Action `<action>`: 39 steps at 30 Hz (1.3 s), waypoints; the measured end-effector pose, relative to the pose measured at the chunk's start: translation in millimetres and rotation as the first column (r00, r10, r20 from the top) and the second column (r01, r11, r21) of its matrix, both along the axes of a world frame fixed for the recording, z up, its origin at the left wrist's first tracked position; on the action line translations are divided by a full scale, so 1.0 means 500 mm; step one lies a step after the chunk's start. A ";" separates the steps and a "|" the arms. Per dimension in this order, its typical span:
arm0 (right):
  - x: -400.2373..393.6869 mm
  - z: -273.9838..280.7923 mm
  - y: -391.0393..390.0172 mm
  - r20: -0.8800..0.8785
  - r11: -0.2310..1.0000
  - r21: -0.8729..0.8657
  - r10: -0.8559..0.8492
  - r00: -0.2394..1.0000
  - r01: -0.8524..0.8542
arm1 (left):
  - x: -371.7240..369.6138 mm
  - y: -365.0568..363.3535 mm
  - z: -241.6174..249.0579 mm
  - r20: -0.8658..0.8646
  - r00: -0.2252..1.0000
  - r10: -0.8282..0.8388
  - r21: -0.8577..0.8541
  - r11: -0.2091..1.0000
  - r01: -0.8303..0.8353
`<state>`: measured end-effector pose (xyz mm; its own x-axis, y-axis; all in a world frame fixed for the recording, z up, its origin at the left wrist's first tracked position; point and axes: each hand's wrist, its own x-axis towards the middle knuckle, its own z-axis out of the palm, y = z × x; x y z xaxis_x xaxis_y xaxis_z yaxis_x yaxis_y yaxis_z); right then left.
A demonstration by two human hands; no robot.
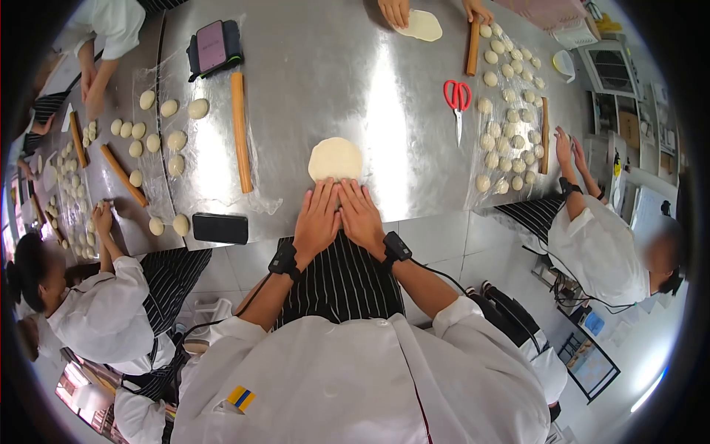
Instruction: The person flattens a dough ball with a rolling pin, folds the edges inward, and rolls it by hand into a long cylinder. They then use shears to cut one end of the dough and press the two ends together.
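A flat round of dough (335,157) lies on the steel table in front of me. My left hand (319,214) rests with its outstretched fingertips on the near edge of the dough. Beside it, my right hand (359,211) lies in the same way, fingers straight and touching the dough's near right edge. The two hands almost meet at the thumbs. Neither one grips anything. To the left of the dough, a wooden rolling pin (241,133) lies on plastic film.
Dough balls (176,140) sit at left, near a black phone (220,229). Red-handled scissors (458,111) lie right of centre, before more dough balls (510,129) on film. A phone in a pouch (214,48) is at the back left. Co-workers' hands work around the steel table (296,81).
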<state>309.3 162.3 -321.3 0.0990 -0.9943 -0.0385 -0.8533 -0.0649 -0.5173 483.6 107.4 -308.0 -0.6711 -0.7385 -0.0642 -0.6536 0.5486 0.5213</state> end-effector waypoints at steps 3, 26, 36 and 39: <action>0.002 -0.008 -0.001 0.010 1.000 0.018 0.005 1.000 -0.005 | -0.005 0.001 -0.011 0.030 0.999 0.019 0.006 1.000 -0.019; -0.018 -0.002 0.013 -0.004 0.999 0.007 -0.049 0.999 0.049 | 0.008 -0.022 0.016 -0.009 1.000 0.002 0.102 0.995 -0.001; -0.055 0.158 -0.103 0.107 0.960 -0.116 -0.242 0.964 0.253 | 0.104 -0.184 0.097 -0.206 0.771 0.603 -0.158 0.757 -0.634; -0.052 0.205 -0.197 0.205 0.934 -0.222 -0.234 0.950 0.278 | 0.128 -0.239 0.079 0.122 0.651 0.749 -0.241 0.659 -0.713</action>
<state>283.1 64.0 -218.6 -0.1774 -0.9626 0.2047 -0.7566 0.0004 -0.6539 547.5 -12.2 -268.6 0.1060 -0.9938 0.0340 -0.9526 -0.0917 0.2900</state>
